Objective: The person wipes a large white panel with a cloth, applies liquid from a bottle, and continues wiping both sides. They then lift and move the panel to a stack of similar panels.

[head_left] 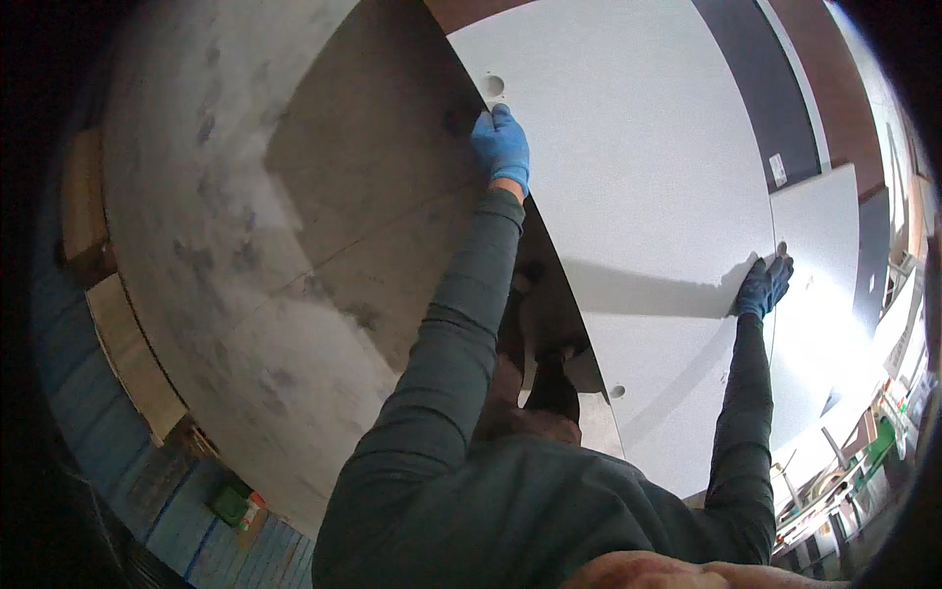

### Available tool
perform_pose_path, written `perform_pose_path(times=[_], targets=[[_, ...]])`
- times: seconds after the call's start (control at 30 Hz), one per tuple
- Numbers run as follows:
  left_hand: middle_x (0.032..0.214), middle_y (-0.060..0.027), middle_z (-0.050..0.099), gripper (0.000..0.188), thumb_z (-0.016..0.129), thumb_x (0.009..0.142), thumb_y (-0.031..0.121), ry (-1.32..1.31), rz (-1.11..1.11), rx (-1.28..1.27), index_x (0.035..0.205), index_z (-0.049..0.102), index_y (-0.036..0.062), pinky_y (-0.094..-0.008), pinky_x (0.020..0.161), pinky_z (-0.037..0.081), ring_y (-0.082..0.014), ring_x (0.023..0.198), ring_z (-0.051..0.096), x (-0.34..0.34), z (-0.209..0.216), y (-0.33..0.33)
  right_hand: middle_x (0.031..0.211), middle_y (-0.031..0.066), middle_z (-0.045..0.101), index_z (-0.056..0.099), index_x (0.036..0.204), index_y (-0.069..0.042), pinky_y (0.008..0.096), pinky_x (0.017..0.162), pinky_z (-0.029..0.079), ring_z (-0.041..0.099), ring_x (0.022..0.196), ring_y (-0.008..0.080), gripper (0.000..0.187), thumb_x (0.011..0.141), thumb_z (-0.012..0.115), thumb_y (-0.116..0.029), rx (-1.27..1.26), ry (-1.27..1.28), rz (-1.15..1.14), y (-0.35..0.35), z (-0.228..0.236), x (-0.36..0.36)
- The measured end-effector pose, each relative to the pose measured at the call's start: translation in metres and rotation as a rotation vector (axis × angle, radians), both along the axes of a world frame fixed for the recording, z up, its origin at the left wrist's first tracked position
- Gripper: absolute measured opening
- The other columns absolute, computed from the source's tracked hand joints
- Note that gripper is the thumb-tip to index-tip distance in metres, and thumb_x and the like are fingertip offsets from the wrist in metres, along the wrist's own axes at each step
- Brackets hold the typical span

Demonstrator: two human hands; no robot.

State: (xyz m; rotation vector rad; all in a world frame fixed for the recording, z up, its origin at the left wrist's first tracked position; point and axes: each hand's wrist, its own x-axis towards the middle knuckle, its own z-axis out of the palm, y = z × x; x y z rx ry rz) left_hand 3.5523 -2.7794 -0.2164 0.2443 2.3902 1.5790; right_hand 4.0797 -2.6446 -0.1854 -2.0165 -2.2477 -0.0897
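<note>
A large white panel (648,177) with round drilled recesses lies in front of me, slanting across the view. My left hand (502,145), in a blue glove, is closed on its left edge, just below one round recess (494,85). My right hand (763,286), in a darker-looking blue glove, grips the panel's right edge. Beside that hand lies a smaller white panel (819,221), its surface bright with glare. The fingertips under the edges are hidden. Another round recess (617,392) shows at the panel's near end.
Beyond the white panels lie a dark grey panel (756,88) with a small label and a brown board (839,79). Concrete floor (216,196) spreads to the left. Flat cardboard pieces (132,358) and a green object (231,506) lie at the left rim. Mixed clutter (834,481) fills the lower right.
</note>
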Motion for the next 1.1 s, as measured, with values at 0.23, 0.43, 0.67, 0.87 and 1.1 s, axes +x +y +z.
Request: perform_pose_path(times=[0.23,0.43,0.67,0.87,1.1], targets=[[0.135,-0.0340,0.060,0.057,0.048,0.106,0.035,-0.300,-0.138,0.002,0.132,0.053,-0.0157,-0.0439,0.108,0.046,-0.0422,0.125,0.060,0.022,0.001,-0.015,0.153,0.0170,0.043,0.035,0.160,-0.020,0.0535,0.118,0.029,0.037,0.145,0.0349,0.072,0.096,0.056,-0.047,-0.080,-0.106,-0.008,0.009,-0.004,0.013],[0.136,-0.0302,0.061,0.054,0.047,0.107,0.035,-0.507,-0.338,-0.322,0.135,0.052,-0.0106,-0.0434,0.107,0.045,-0.0387,0.126,0.059,0.211,0.041,-0.129,0.149,0.0161,0.042,0.033,0.158,-0.025,0.0553,0.116,0.028,0.036,0.144,0.0340,0.074,0.096,0.052,-0.059,-0.012,-0.094,-0.005,0.016,-0.020,0.028],[0.117,-0.0325,0.067,0.049,0.047,0.105,0.034,-0.512,-0.369,-0.402,0.120,0.058,-0.0113,-0.0460,0.096,0.050,-0.0448,0.110,0.065,0.265,0.038,-0.165,0.145,0.0153,0.045,0.034,0.158,-0.025,0.0535,0.115,0.029,0.040,0.139,0.0331,0.072,0.095,0.054,-0.054,0.066,-0.114,-0.027,0.010,-0.016,0.020],[0.117,-0.0302,0.068,0.052,0.049,0.104,0.037,-0.613,-0.398,-0.524,0.117,0.060,-0.0121,-0.0451,0.095,0.050,-0.0394,0.106,0.065,0.259,0.020,-0.158,0.157,0.0141,0.040,0.033,0.160,-0.024,0.0521,0.121,0.023,0.033,0.149,0.0323,0.074,0.096,0.051,-0.057,0.094,-0.139,-0.093,0.008,-0.020,0.016],[0.090,-0.0118,0.063,0.040,0.055,0.104,0.030,-0.564,-0.314,-0.374,0.103,0.059,-0.0105,-0.0397,0.077,0.049,-0.0213,0.080,0.055,0.253,0.001,-0.157,0.170,0.0191,0.021,0.031,0.158,-0.012,0.0548,0.128,0.009,0.014,0.159,0.0375,0.077,0.100,0.042,-0.061,0.000,-0.043,-0.136,0.005,-0.034,0.014]])
